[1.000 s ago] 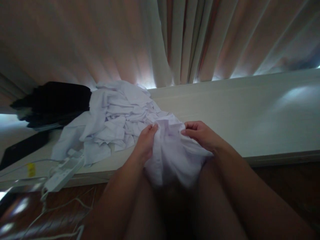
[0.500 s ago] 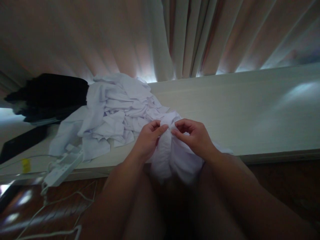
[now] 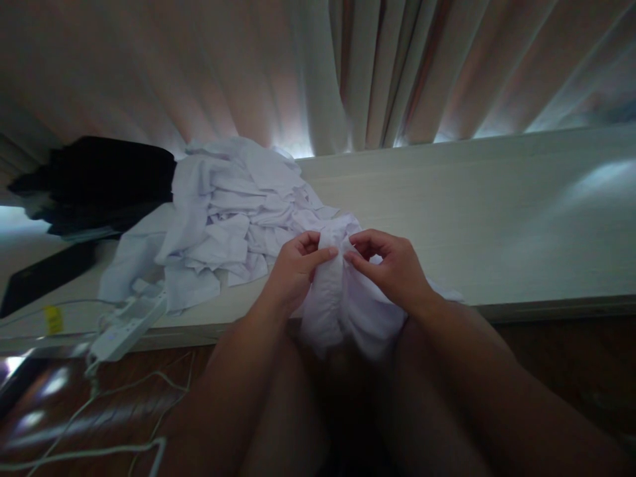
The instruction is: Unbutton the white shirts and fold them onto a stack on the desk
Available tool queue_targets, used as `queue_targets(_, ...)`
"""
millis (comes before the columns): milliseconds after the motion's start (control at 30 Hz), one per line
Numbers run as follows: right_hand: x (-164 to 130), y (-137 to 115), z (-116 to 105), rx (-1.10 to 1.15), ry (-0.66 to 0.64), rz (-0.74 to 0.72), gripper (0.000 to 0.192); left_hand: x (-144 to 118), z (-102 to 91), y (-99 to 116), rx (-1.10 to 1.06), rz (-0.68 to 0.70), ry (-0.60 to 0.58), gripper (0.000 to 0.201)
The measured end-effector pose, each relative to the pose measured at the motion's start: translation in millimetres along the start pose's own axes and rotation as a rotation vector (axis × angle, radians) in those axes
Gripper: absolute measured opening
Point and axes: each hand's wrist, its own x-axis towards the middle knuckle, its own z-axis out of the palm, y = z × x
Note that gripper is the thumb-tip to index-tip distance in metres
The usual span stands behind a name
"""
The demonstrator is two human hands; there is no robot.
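Head view: white cloth being pinched at bunched top edge by left hand and right hand fingers; judged soft, light, limp; hem best gripped.

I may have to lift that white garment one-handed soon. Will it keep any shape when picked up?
Probably not: the white garment bunches and sags between the left hand and right hand, so it looks floppy. It seems light, since fingertip pinches hold it. Part drapes over the table edge, so it may slide.
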Motion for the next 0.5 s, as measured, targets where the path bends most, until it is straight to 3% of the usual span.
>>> queue_targets(500, 0.2, -2.7, -1.3, -0.102, -0.041, -0.028, 0.018, 2.1, -2.3, -2.1, -0.021, 0.005, 0.031, 0.029)
